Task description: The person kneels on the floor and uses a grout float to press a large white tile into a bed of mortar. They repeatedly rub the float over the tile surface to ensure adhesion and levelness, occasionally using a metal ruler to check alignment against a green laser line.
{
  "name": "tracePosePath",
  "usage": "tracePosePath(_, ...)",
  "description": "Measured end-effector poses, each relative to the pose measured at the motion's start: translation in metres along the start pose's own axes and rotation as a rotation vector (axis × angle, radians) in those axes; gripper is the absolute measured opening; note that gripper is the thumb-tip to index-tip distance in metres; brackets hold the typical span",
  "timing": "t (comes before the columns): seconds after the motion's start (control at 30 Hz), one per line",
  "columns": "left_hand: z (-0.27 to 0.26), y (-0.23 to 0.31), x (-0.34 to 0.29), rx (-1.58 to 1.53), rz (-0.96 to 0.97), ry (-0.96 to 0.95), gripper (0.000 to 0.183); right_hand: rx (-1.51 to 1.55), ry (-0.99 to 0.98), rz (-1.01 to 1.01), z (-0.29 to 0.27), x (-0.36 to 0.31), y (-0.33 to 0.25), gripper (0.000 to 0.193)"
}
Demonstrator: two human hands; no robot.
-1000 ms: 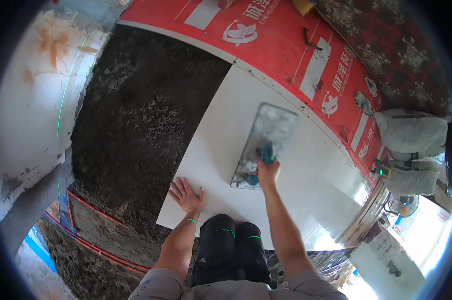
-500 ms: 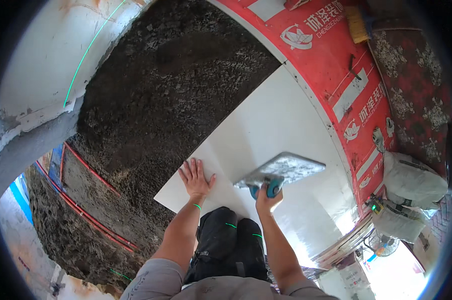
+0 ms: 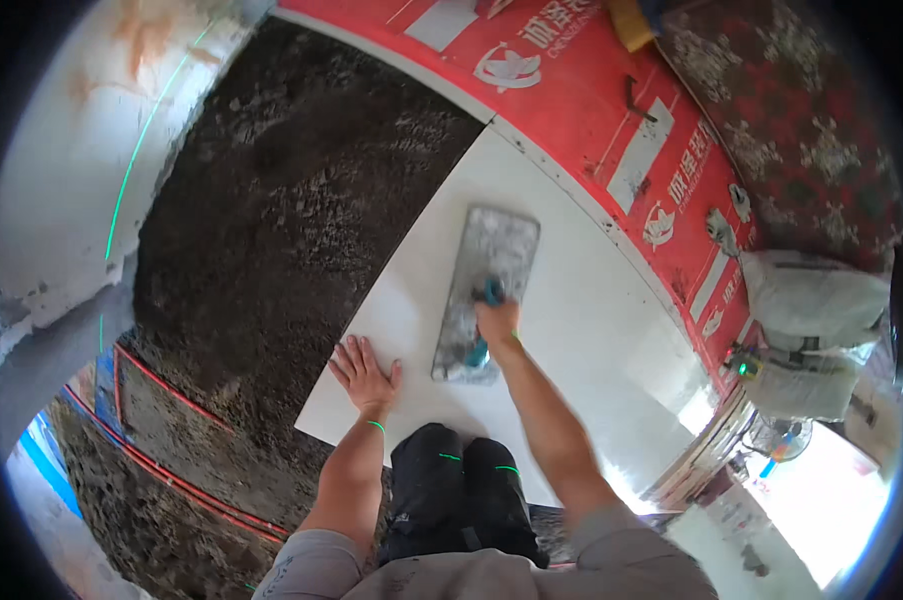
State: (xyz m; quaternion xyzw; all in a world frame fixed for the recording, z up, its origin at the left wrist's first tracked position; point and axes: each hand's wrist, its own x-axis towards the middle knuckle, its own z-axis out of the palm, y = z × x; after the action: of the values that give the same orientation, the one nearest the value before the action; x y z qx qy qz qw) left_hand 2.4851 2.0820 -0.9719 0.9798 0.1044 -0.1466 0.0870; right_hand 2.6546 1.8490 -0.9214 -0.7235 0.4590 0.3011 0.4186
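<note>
Right hand clamped round teal handle of rectangular float; fingers and grip largely cover handle's middle. Float above white floor tile, ahead and right of left hand; plate blurred, underside hidden, contact with tile cannot be told. Left hand palm down on tile near mortar bed, fingers spread, grasping nothing. Knees hide part of tile's near edge. Red sheeting cut off at top. Fan hard to make out beside glare.

The floor carries dark, rough mortar and a large white tile. Red sheeting lies beyond the tile.
</note>
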Motion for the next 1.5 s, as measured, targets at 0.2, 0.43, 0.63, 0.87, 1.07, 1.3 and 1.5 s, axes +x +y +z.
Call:
tracePosePath(0.2, 0.006, -0.023, -0.012, 0.046, -0.040, 0.039, 0.092, 0.222, 0.186, -0.409, 0.016, -0.062, 0.017, 0.036)
tracePosePath(0.43, 0.000, -0.007, 0.002, -0.018, 0.024, 0.050, 0.090, -0.085, -0.153, 0.084, -0.023, 0.016, -0.012, 0.039)
tracePosePath(0.63, -0.006, -0.007, -0.003, 0.018, -0.022, 0.008, 0.086, -1.194, -0.222, -0.615, -0.053, 0.008, -0.014, 0.033)
tracePosePath(0.87, -0.011, -0.003, 0.002, -0.026, -0.036, 0.077, 0.077, -0.461, 0.630, -1.128, -0.105, -0.015, 0.122, 0.036)
tracePosePath(1.07, -0.010, 0.002, 0.000, -0.056, -0.046, 0.117, 0.079, 0.583, 0.224, -0.517, -0.083, 0.011, 0.146, 0.031)
tracePosePath(1.3, -0.004, 0.018, -0.005, -0.055, -0.129, 0.142, 0.083, 0.053, 0.286, -0.659, -0.019, 0.018, 0.107, 0.035)
tracePosePath(1.5, 0.000, -0.007, 0.001, 0.063, -0.133, 0.206, 0.083, 0.266, 0.387, -1.193, -0.008, -0.091, 0.058, 0.025)
